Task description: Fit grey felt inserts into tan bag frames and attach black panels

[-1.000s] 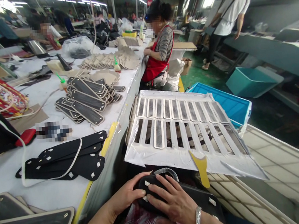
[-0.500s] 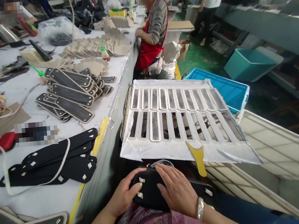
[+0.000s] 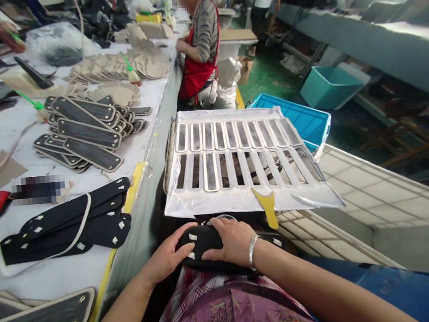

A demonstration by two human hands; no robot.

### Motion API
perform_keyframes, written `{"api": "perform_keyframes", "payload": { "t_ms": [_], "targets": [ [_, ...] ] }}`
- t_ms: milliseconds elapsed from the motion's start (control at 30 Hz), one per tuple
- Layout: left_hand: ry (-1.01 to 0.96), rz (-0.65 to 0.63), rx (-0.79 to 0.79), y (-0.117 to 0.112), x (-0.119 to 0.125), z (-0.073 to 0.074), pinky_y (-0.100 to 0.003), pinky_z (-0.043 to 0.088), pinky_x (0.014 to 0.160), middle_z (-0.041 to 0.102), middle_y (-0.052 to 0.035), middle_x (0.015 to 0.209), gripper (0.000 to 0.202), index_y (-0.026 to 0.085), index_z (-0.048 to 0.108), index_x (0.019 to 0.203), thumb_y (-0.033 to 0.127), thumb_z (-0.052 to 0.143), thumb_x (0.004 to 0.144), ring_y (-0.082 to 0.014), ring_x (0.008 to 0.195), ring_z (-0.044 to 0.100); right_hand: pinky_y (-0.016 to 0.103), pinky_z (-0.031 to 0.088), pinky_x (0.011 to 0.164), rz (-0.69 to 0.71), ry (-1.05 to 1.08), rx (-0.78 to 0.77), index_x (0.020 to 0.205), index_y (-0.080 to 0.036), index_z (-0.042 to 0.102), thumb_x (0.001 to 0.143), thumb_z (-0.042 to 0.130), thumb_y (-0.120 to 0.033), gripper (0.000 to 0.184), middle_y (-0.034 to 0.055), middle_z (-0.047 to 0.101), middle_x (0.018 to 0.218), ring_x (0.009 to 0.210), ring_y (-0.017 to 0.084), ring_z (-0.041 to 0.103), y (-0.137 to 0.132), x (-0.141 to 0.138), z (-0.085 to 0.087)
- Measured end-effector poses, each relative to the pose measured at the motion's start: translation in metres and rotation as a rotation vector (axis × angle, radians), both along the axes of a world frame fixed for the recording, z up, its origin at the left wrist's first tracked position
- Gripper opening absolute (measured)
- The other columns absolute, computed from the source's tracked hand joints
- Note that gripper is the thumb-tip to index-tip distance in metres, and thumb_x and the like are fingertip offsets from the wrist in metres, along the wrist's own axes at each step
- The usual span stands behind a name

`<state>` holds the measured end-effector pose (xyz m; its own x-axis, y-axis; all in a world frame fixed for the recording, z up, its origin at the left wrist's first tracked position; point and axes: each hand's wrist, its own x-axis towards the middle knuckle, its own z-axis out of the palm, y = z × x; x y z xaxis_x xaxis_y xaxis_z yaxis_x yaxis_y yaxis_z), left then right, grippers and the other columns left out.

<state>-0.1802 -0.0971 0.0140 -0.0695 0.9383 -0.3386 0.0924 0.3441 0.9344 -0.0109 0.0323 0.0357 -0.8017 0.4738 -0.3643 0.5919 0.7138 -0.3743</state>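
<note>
A long black round-ended piece (image 3: 209, 236) with small white tabs lies across my lap. My left hand (image 3: 169, 251) grips its left end, thumb on top and fingers curled over the far edge. Over its middle lies my right hand (image 3: 234, 242), thumb on the top face and fingertips at the far edge. A small metal part shows by that edge; the underside is hidden. Just beyond stands a white-covered frame (image 3: 221, 200) with slots and grey, pale-rimmed strips (image 3: 211, 171). A yellow scraper-shaped tool (image 3: 266, 207) sits at its near edge.
On the left table, black tabbed pieces (image 3: 70, 224) lie under a white cord, with a pile of grey pale-edged strips (image 3: 88, 134) behind. A person in a red apron (image 3: 199, 67) works farther along. Blue bin (image 3: 289, 117) and cream crate (image 3: 371, 192) stand to the right.
The view has shifted, and the frame and table appear farther left and slightly higher. My right hand has slid toward the left along the black piece; my left hand keeps its hold.
</note>
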Motion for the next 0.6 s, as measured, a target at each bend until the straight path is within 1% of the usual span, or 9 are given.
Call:
{"api": "perform_keyframes", "payload": {
  "t_ms": [133, 233, 267, 333, 400, 433, 467, 533, 600],
  "targets": [
    [0.005, -0.012, -0.002, 0.001, 0.001, 0.002, -0.036, 0.038, 0.098, 0.053, -0.0041, 0.125, 0.048, 0.023, 0.044, 0.126, 0.031, 0.052, 0.079, -0.0220, 0.112, 0.050, 0.043, 0.042, 0.078, 0.001, 0.014, 0.011, 0.118, -0.021, 0.049, 0.060, 0.046, -0.081, 0.084, 0.0107, 0.060, 0.101, 0.093, 0.030, 0.056, -0.006, -0.004, -0.002],
    [-0.003, -0.008, 0.016, 0.002, 0.006, 0.002, -0.036, 0.039, 0.097, 0.053, -0.0047, 0.124, 0.048, 0.022, 0.044, 0.125, 0.029, 0.052, 0.078, -0.0223, 0.112, 0.049, 0.044, 0.041, 0.082, -0.001, 0.074, 0.084, 0.125, -0.021, 0.044, 0.065, 0.044, -0.079, 0.084, 0.0112, 0.058, 0.110, 0.099, 0.030, 0.054, -0.003, 0.012, -0.006],
    [-0.011, 0.002, 0.015, 0.002, 0.007, 0.001, -0.035, 0.042, 0.094, 0.053, -0.0050, 0.123, 0.048, 0.022, 0.044, 0.125, 0.030, 0.052, 0.079, -0.0220, 0.110, 0.050, 0.045, 0.039, 0.085, -0.003, 0.101, 0.125, 0.127, -0.021, 0.042, 0.068, 0.042, -0.077, 0.082, 0.0113, 0.057, 0.114, 0.102, 0.030, 0.052, -0.002, 0.021, -0.007],
    [-0.046, 0.007, -0.027, 0.001, 0.007, 0.001, -0.029, 0.050, 0.076, 0.056, -0.0053, 0.116, 0.049, 0.023, 0.040, 0.127, 0.033, 0.050, 0.080, -0.0198, 0.095, 0.057, 0.047, 0.033, 0.094, -0.009, 0.141, 0.216, 0.128, -0.021, 0.042, 0.076, 0.039, -0.072, 0.073, 0.0111, 0.053, 0.122, 0.110, 0.029, 0.047, 0.002, 0.041, -0.009],
    [-0.073, -0.045, -0.106, 0.001, 0.002, 0.003, -0.023, 0.049, 0.054, 0.058, -0.0048, 0.108, 0.052, 0.025, 0.035, 0.130, 0.038, 0.049, 0.082, -0.0158, 0.074, 0.059, 0.048, 0.024, 0.101, -0.013, 0.161, 0.301, 0.128, -0.021, 0.044, 0.082, 0.036, -0.065, 0.064, 0.0114, 0.049, 0.127, 0.118, 0.028, 0.041, 0.006, 0.059, -0.009],
    [-0.062, -0.089, -0.139, 0.002, -0.002, 0.005, -0.022, 0.047, 0.049, 0.058, -0.0044, 0.105, 0.054, 0.025, 0.034, 0.131, 0.040, 0.050, 0.081, -0.0147, 0.068, 0.058, 0.048, 0.020, 0.103, -0.010, 0.171, 0.334, 0.127, -0.020, 0.045, 0.084, 0.036, -0.061, 0.060, 0.0115, 0.048, 0.129, 0.120, 0.028, 0.039, 0.007, 0.065, -0.009],
    [-0.021, -0.139, -0.156, 0.003, -0.007, 0.009, -0.023, 0.048, 0.050, 0.059, -0.0044, 0.104, 0.055, 0.025, 0.035, 0.131, 0.042, 0.051, 0.081, -0.0148, 0.067, 0.058, 0.048, 0.017, 0.105, 0.002, 0.186, 0.356, 0.127, -0.020, 0.045, 0.085, 0.037, -0.058, 0.057, 0.0113, 0.047, 0.131, 0.122, 0.027, 0.037, 0.008, 0.070, -0.007],
    [0.154, -0.186, -0.135, 0.011, -0.014, 0.019, -0.029, 0.050, 0.064, 0.060, -0.0054, 0.106, 0.056, 0.022, 0.041, 0.128, 0.045, 0.053, 0.079, -0.0178, 0.077, 0.060, 0.045, 0.015, 0.107, 0.017, 0.228, 0.367, 0.128, -0.020, 0.045, 0.087, 0.039, -0.053, 0.053, 0.0101, 0.046, 0.132, 0.123, 0.025, 0.036, 0.010, 0.073, -0.003],
    [0.428, -0.113, -0.033, 0.023, -0.012, 0.028, -0.036, 0.046, 0.085, 0.059, -0.0085, 0.113, 0.052, 0.019, 0.047, 0.124, 0.048, 0.048, 0.081, -0.0229, 0.096, 0.057, 0.042, 0.021, 0.106, -0.061, 0.256, 0.349, 0.129, -0.019, 0.043, 0.090, 0.036, -0.045, 0.047, 0.0097, 0.048, 0.129, 0.120, 0.022, 0.040, 0.011, 0.071, 0.003]
  ]
}}
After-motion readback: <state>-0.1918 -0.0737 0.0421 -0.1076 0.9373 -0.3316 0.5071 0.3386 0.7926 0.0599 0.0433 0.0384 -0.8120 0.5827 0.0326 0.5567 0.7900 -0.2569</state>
